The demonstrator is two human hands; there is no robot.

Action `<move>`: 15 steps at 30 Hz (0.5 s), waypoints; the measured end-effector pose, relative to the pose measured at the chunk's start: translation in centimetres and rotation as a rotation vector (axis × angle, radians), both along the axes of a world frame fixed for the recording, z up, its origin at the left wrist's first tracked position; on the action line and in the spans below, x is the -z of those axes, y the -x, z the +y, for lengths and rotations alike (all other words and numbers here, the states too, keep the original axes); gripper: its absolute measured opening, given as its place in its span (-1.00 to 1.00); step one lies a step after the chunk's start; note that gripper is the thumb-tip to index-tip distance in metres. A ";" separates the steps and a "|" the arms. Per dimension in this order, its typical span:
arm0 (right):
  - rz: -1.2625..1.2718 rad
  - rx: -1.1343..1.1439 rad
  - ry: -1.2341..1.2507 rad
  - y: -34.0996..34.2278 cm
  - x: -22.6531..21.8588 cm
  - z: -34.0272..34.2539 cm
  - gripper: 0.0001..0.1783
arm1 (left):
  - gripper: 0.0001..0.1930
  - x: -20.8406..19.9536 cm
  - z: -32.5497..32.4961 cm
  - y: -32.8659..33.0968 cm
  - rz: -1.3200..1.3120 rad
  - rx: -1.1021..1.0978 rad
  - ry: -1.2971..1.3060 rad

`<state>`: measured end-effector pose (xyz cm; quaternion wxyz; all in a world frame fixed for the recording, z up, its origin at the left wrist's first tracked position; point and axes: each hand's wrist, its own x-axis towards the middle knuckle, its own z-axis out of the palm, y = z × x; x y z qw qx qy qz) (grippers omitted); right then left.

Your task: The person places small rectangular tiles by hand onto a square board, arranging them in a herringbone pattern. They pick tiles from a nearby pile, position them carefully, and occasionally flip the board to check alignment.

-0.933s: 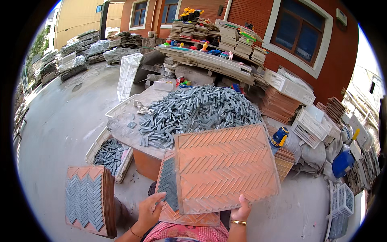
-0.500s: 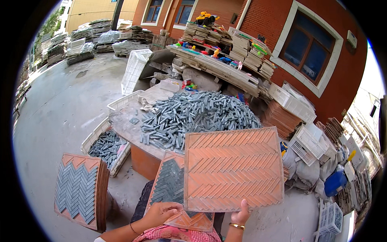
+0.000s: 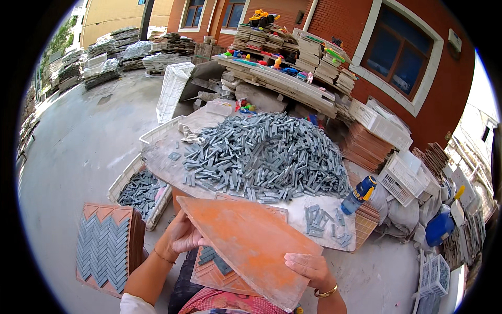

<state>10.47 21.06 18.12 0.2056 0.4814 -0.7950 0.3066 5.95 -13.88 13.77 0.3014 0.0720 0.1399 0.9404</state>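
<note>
Both my hands hold a thin orange herringbone mould tray (image 3: 251, 240), tilted, its smooth, scuffed underside facing up. My left hand (image 3: 187, 234) grips its left edge, fingers partly hidden behind it. My right hand (image 3: 311, 268) is closed on the right edge, wearing a gold bangle. Beneath it, over my lap, rests a second orange herringbone mould tray (image 3: 222, 280), with some dark grey strips (image 3: 213, 257) in its slots; the rest is covered. Beyond, a large heap of grey stone strips (image 3: 261, 157) lies on the board table (image 3: 170, 159).
At left stands a stack of orange trays (image 3: 107, 248), its top one filled with grey strips. A white crate of strips (image 3: 138, 191) sits beside the table. On the table's right are a blue bottle (image 3: 358, 196) and several loose strips (image 3: 327, 222). White crates (image 3: 401, 178) lie farther right.
The upper tray has turned from its grooved face to its smooth underside and moved left and lower. My left hand has risen from the lap tray to grip it. The blue bottle is now uncovered.
</note>
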 end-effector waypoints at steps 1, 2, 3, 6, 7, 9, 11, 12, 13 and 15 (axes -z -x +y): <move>0.020 0.011 -0.025 0.0 0.3 0.6 -0.73 | -0.13 0.6 -0.1 -0.8 0.148 -0.165 0.440; 0.033 0.001 -0.041 -0.1 0.7 0.6 -0.74 | -0.15 1.7 -0.7 -1.5 0.109 -0.118 0.218; 0.048 0.014 -0.077 -0.5 1.0 0.8 -0.74 | -0.17 3.1 -1.0 -2.3 0.057 -0.070 -0.007; 0.127 0.005 -0.189 -2.3 1.0 0.7 -0.76 | -0.17 8.3 -1.7 -4.2 -0.207 0.018 -0.356; 0.179 -0.010 -0.228 -3.0 1.0 0.6 -0.77 | -0.16 10.5 -2.2 -4.1 -0.301 0.039 -0.411; 0.277 0.026 -0.294 -3.5 1.2 1.1 -0.79 | -0.27 11.9 -2.5 -3.7 -0.280 0.030 0.040; 0.401 0.123 -0.326 -3.3 1.0 1.6 -0.79 | -0.34 10.8 -2.5 -3.6 -0.177 0.023 0.502; 0.447 0.353 -0.278 -2.7 0.7 1.6 -0.82 | -0.36 9.8 -2.0 -3.4 -0.104 0.032 0.515; 0.490 0.581 -0.227 -1.7 0.5 1.4 -0.85 | -0.38 8.8 -1.3 -3.2 -0.032 0.039 0.527; -0.082 0.605 0.415 -0.7 1.4 1.2 -0.83 | -0.40 7.9 0.5 -3.5 0.034 0.014 0.542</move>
